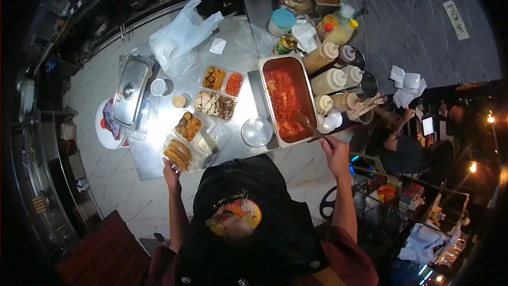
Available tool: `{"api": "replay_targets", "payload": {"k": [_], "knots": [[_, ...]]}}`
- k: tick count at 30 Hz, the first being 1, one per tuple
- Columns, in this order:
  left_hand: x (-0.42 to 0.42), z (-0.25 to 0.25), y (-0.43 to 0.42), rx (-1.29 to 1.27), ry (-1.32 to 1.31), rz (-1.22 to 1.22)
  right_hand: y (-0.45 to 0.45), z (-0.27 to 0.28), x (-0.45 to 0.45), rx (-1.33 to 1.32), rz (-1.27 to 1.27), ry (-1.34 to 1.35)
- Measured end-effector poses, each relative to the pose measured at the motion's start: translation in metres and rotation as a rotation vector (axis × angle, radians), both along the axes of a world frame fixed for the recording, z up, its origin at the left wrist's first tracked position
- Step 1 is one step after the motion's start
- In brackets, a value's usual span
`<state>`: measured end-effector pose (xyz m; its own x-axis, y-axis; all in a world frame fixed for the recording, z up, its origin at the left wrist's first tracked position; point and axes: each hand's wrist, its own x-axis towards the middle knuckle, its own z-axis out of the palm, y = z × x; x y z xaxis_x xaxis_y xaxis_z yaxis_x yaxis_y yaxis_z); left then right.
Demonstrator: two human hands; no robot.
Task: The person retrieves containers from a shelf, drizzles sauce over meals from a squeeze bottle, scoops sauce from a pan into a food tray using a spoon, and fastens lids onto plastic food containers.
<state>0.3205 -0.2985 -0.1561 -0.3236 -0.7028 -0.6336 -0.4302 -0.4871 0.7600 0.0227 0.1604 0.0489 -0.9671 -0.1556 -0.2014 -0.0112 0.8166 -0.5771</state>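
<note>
In the head view, the right hand (334,153) is closed round a utensil (309,125) dipped into the metal pan (286,62) of red food (283,92) just ahead of it. The left hand (171,175) is at the edge of the nearer container (203,144); whether it grips, I cannot tell. That container has two compartments filled, its third without red food; the farther container (214,91), beyond the left hand, has all three filled.

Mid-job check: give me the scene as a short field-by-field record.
Left hand: at the edge of the near container; grip unclear
Right hand: gripping a utensil
Utensil end: in the red food
Red food held in: metal pan
Far container: food in three compartments
</note>
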Motion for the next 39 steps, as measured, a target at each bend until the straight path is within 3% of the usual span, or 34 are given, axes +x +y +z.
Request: {"api": "replay_targets", "payload": {"k": [6, 12, 18, 25, 30, 34, 39], "knots": [[0.003, -0.011, -0.005, 0.108, 0.032, 0.072, 0.016, -0.016, 0.022, -0.167, -0.190, 0.001], [0.025, -0.034, -0.017, 0.186, 0.114, 0.182, 0.004, -0.004, 0.029, -0.178, -0.202, 0.022], [0.046, -0.021, -0.013, 0.183, 0.123, 0.300, 0.005, 0.009, 0.037, -0.350, -0.376, -0.163], [0.060, -0.033, -0.008, 0.112, 0.056, 0.418, 0.005, -0.025, 0.047, -0.317, -0.307, 0.032], [0.081, -0.052, -0.017, 0.138, 0.098, 0.258, -0.018, -0.035, 0.035, -0.175, -0.234, 0.066], [0.102, -0.068, -0.013, 0.156, -0.072, 0.237, -0.025, -0.024, 0.035, -0.250, -0.272, 0.059], [0.145, -0.055, 0.017, 0.219, -0.192, -0.001, -0.023, 0.013, 0.046, -0.368, -0.421, -0.071]]}}
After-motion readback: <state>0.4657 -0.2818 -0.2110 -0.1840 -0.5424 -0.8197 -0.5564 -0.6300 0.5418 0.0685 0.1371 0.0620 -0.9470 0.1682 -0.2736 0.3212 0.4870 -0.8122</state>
